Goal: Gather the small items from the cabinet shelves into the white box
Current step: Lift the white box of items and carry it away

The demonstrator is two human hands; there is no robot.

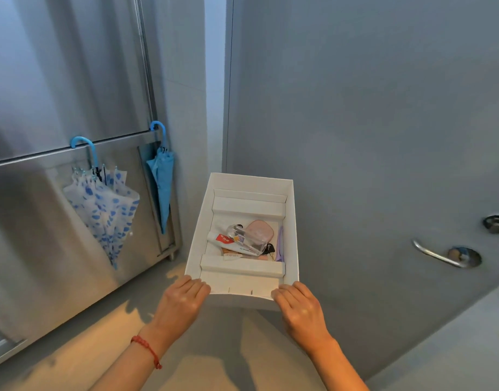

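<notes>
White box [244, 299] is held up at its near corners, the left hand [182, 301] and right hand [300, 307] each curled over the near edge. Small items [244, 241] are heaped mid-box; a forward tilt could spill them. Grey floor [169, 280], hung umbrellas [107, 204] and a closed door [383, 136] are seen beyond.

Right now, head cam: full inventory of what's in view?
white box: 1, white, held above the floor, centre
toothpaste tube: 1, white and red, in the box
clear bottle: 1, transparent, on top of the tube
pink pouch: 1, pink, in the box, far side
keys: dark bunch, beside the bottle
spotted umbrella: 1, white with blue spots, hung on the rail, left
blue umbrella: 1, blue, hung on the rail
door handle: 1, metal, on the grey door, right
left hand: grips the box's near left corner; red bracelet
right hand: grips the near right corner
</notes>
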